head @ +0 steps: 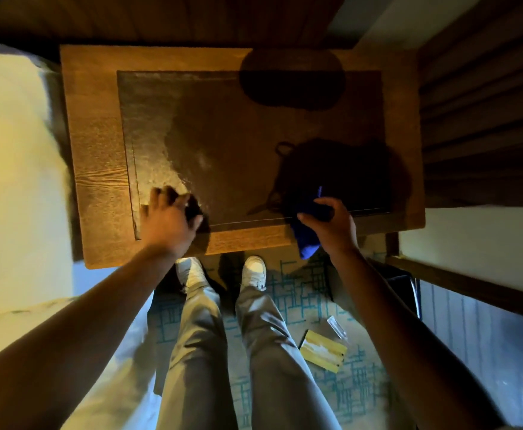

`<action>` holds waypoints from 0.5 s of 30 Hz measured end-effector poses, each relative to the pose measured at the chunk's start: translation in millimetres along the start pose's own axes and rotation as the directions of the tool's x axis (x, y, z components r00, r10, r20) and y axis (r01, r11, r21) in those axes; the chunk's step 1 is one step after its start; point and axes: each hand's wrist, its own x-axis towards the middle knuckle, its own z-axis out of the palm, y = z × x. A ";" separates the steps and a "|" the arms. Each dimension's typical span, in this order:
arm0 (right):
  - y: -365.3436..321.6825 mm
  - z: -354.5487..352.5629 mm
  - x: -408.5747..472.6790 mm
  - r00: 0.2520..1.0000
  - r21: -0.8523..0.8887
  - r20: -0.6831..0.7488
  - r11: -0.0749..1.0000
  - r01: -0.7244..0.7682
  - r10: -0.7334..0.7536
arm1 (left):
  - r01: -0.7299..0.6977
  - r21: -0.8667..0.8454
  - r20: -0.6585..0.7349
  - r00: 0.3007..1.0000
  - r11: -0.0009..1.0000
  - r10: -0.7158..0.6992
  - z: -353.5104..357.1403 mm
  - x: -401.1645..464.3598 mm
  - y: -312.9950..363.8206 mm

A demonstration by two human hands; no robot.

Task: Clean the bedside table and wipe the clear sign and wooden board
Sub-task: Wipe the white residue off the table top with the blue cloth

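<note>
The wooden bedside table (98, 150) has a dark inset panel (238, 144) with a pale, streaky patch on its left part. My left hand (168, 221) rests on the panel's near left corner, fingers slightly bent, with only its own shadow beside it. My right hand (331, 225) grips a blue cloth (308, 243) above the table's near edge; the cloth hangs down over that edge. A yellowish wooden board (322, 352) and a small clear sign (337, 328) lie on the carpet by my right leg.
A bed with pale bedding (12, 181) borders the table on the left. Dark curtains (483, 119) hang at the right, and a wooden rail (471, 287) runs below them. My feet in white shoes (255, 271) stand on patterned carpet at the table's front.
</note>
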 end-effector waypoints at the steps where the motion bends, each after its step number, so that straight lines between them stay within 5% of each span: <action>1: -3.2 -1.3 -5.3 1.000 0.065 0.000 0.998 0.004 -0.004 | -0.069 -0.140 0.007 0.997 0.988 0.071 -4.8 -5.8 18.6; 4: -17.4 -1.4 -19.5 0.999 0.233 -0.013 0.972 0.044 -0.042 | -0.111 -0.567 0.098 0.975 0.816 0.201 -22.6 -28.6 81.2; 7: -33.2 -1.8 -31.2 1.000 0.437 -0.008 0.899 0.002 0.002 | -0.219 -0.601 0.108 0.931 0.769 0.349 -25.1 -38.9 124.2; 11: -37.8 -18.4 -47.7 0.991 0.743 0.125 0.657 -0.129 0.054 | -0.237 -0.646 -0.021 0.956 0.726 0.293 -32.8 -38.9 148.2; 15: -21.5 -38.3 -58.6 0.994 0.763 0.113 0.641 -0.083 -0.006 | -0.250 -0.735 -0.053 0.948 0.631 0.313 -45.3 -49.0 169.7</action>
